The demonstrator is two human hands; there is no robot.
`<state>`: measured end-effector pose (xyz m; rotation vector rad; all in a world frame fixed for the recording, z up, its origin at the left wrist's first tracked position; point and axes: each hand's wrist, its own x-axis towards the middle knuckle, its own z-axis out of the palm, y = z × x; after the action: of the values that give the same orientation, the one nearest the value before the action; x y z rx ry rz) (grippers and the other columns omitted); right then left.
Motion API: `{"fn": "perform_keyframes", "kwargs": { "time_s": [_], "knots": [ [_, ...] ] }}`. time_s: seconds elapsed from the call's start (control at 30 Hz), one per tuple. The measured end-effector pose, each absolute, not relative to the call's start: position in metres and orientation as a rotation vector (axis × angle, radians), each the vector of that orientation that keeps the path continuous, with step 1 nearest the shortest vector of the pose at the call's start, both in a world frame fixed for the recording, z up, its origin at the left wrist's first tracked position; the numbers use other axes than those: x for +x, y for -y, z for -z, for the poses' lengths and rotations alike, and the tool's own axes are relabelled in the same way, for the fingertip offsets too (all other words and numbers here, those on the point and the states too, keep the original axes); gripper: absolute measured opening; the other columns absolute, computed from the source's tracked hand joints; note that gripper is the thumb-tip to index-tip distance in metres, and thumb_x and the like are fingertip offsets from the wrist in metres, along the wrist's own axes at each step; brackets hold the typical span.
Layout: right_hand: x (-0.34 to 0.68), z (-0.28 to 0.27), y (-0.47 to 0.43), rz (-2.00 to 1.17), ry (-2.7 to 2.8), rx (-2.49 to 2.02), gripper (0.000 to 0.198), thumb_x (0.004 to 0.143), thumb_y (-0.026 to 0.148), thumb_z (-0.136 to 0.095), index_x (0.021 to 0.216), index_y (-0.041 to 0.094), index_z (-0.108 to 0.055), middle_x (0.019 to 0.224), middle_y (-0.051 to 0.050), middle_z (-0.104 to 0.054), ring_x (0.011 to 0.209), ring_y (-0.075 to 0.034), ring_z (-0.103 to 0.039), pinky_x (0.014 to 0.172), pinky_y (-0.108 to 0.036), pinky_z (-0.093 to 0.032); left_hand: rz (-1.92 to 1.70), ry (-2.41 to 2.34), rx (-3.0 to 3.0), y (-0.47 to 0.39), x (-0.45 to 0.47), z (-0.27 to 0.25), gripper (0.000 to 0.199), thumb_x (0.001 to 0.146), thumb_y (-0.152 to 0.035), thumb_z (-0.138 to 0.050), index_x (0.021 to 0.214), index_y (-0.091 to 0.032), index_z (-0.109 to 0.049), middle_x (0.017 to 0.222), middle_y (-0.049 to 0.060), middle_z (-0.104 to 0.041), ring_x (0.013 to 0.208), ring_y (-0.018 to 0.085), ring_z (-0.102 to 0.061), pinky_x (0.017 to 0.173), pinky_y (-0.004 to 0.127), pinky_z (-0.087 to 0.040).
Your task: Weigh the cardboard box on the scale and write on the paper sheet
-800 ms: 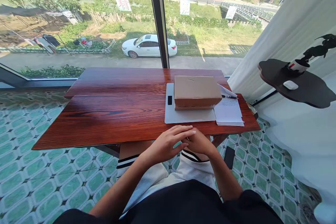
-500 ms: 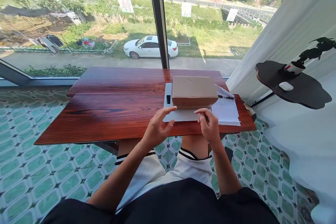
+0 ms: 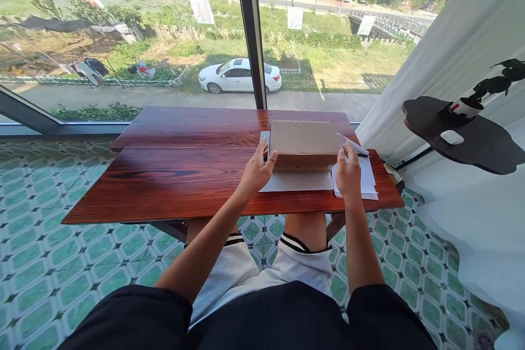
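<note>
1. Head view: the box (image 3: 303, 145) sits on a grey board (image 3: 299, 182), right side of the table (image 3: 184, 180).
2. Left hand (image 3: 257, 170), open, thumb apart, at the box's left end!
3. Right hand (image 3: 348, 174), loosely open, at its right end, over papers (image 3: 368, 178); touching, can't tell.

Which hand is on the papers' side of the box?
The right hand, by the papers, right of the box; the left hand is at the box's opposite end.

hands (image 3: 258, 173) (image 3: 349, 173): 2 | cardboard box (image 3: 303, 139): 1 | pen (image 3: 363, 155): 1 | white car (image 3: 234, 77): 1 | potted plant (image 3: 493, 86): 1
</note>
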<state>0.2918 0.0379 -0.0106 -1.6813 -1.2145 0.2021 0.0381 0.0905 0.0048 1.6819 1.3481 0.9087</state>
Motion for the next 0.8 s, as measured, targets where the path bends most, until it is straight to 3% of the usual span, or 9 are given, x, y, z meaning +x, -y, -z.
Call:
{"fn": "perform_keyframes", "kwargs": {
  "time_s": [0.23,0.43,0.8],
  "knots": [
    [0.287,0.013,-0.041,-0.218,1.2,-1.771,0.069,0.1,0.054,-0.03,0.143,0.008,-0.056,0.15,-0.016,-0.051,0.142,-0.028,-0.049,0.121,-0.045,-0.036,-0.811,-1.483,1.735,-0.089,0.046,-0.008,0.072,0.101,-0.054,-0.034,0.163,-0.019,-0.022,0.146,0.016,-0.059,0.131,0.032,-0.06,0.112,0.048,-0.043],
    [0.287,0.014,-0.043,-0.204,1.204,-1.853,0.064,0.099,0.05,-0.032,0.143,0.014,-0.059,0.141,-0.014,-0.06,0.13,-0.033,-0.059,0.111,-0.049,-0.044,-0.766,-1.532,1.786,-0.088,0.05,-0.012,0.064,0.101,-0.051,-0.03,0.159,-0.024,-0.034,0.142,0.011,-0.063,0.127,0.033,-0.062,0.108,0.045,-0.045],
    [0.283,0.008,-0.042,-0.16,1.21,-1.891,0.065,0.096,0.047,-0.035,0.143,0.01,-0.06,0.136,-0.017,-0.063,0.126,-0.038,-0.061,0.107,-0.052,-0.046,-0.848,-1.581,1.756,-0.085,0.052,-0.011,0.058,0.101,-0.044,-0.035,0.156,-0.028,-0.042,0.145,0.007,-0.062,0.134,0.036,-0.058,0.109,0.048,-0.045]
  ]
}}
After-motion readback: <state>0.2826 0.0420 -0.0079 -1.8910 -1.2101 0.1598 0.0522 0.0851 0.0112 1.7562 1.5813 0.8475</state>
